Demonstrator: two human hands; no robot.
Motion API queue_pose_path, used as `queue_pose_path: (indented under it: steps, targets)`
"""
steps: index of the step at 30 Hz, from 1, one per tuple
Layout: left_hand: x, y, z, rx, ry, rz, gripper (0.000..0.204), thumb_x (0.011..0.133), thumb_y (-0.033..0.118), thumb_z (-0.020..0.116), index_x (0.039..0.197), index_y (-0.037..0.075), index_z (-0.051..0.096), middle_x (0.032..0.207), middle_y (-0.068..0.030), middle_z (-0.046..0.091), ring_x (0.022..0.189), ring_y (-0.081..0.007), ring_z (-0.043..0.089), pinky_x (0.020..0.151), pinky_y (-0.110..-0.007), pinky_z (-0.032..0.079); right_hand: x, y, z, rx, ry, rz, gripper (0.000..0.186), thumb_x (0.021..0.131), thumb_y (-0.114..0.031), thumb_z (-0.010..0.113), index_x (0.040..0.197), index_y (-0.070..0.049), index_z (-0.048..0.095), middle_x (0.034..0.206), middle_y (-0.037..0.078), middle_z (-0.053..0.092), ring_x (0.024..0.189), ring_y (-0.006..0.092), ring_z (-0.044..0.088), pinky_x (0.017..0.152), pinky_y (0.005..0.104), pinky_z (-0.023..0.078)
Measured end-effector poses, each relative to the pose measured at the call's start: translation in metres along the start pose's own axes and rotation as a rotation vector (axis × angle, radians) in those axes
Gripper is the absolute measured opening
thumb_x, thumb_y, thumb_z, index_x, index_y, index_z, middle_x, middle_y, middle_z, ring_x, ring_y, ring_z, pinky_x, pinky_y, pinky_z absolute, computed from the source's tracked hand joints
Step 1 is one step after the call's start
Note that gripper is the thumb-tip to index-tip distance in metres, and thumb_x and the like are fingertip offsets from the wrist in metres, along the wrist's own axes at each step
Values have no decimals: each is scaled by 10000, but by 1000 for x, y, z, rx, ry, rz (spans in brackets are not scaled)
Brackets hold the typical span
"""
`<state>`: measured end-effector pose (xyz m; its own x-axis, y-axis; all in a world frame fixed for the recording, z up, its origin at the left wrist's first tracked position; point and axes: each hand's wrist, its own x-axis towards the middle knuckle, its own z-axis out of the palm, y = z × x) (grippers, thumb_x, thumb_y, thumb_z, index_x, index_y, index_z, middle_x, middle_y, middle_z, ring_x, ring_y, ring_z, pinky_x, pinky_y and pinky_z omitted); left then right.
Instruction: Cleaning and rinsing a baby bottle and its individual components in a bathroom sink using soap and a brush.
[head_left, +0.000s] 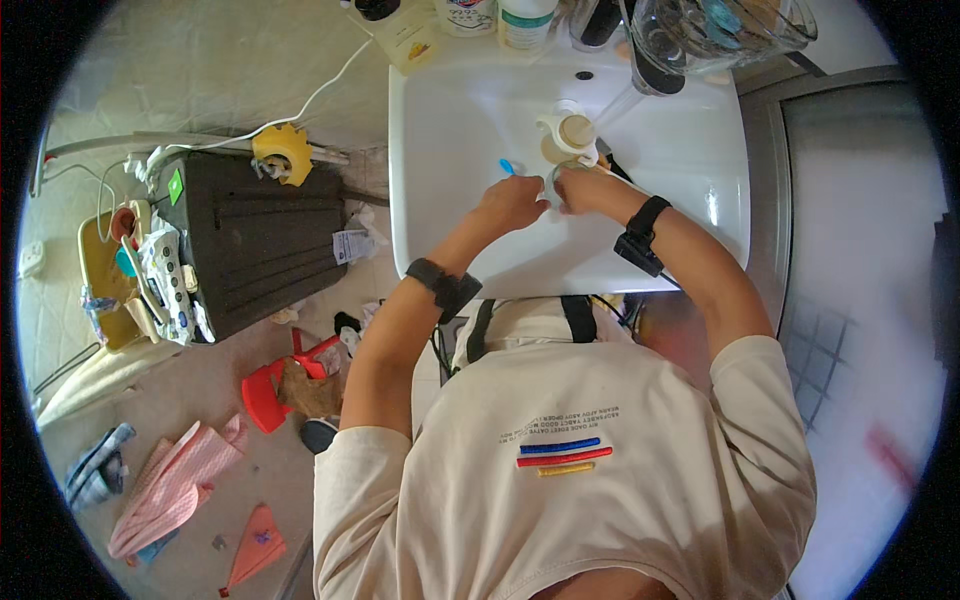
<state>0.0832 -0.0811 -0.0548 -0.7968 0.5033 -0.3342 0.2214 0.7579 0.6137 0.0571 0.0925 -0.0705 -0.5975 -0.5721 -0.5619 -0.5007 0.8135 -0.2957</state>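
Two hands (515, 203) (582, 188) near pale cup (576, 131), white sink (440, 125) open toward its left edge (394, 175), cannot tell either grip

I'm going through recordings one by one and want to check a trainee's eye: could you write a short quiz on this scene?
1. Multiple choice: where are the left hand and the right hand?
a) over the floor
b) over the sink
c) over the stool
2. True or false: the large pink cloth lies in the sink.
3. Fill in: the small blue item is nearer the ____ hand.

Key:
1. b
2. False; the large pink cloth is on the floor.
3. left
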Motion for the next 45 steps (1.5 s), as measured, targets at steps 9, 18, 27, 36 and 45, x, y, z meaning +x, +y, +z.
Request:
queue_pose_path:
  steps: [9,18,27,36,45]
  targets:
    - [17,-21,8,-65,96,44,242,784,223,541,957,54,543,873,-160,594,819,-328,574,696,-393,461,-17,2,-4,115,203,-9,233,697,-204,608,772,15,589,853,170,598,788,322,585,674,393,463]
    - [33,63,-38,-1164,143,262,296,884,129,431,1142,-12,463,969,-75,571,840,-152,564,688,-262,466,-78,-6,-63,1706,684,-57,214,844,-102,496,977,56,553,983,119,584,886,196,580,816,299,462]
    - [40,87,-63,-1049,336,255,251,843,127,500,999,-59,565,751,-62,614,616,-94,530,579,-221,450,-87,-12,-73,1802,968,-280,205,836,-11,449,1006,74,528,954,143,580,884,200,574,833,302,461]
    - [46,95,-58,-1248,416,162,189,837,160,511,785,-14,562,648,-37,522,564,-86,450,498,-219,347,-55,-25,-80,1411,1331,-130,100,769,-72,608,802,12,566,743,40,592,657,80,549,609,209,445]
    - [44,118,-57,-1233,636,180,273,894,246,414,750,16,453,595,-20,446,548,-76,424,477,-227,339,-47,-23,-93,884,1434,197,177,821,-142,538,742,15,510,596,114,532,506,190,533,481,304,415]
